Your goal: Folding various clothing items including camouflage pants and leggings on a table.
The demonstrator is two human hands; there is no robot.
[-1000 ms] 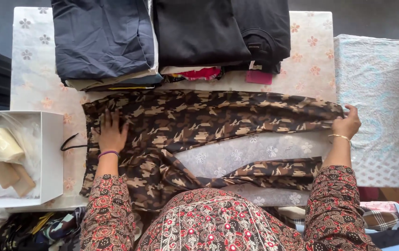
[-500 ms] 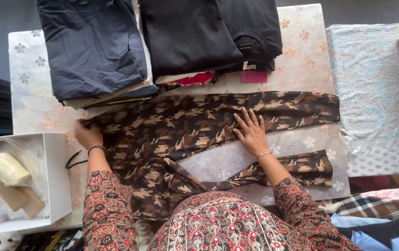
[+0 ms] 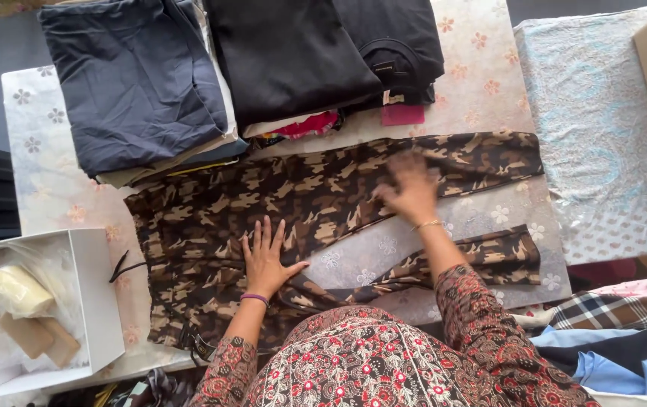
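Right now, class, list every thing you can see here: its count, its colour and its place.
camouflage-print trousers: one, brown and tan, spread flat mid-table
navy folded garment: one, top left, on a stack
black folded garments: a stack, top centre
white cardboard box: one, lower left, holding cream and tan items
floral tablecloth: one, cream, under everything
plaid cloth: one, lower right
left hand: flat on the trousers
right hand: blurred, on the upper trouser leg

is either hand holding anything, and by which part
Nothing is gripped. The left hand lies flat, fingers spread, on the camouflage trousers near the crotch; the right hand, blurred, rests on the upper leg.
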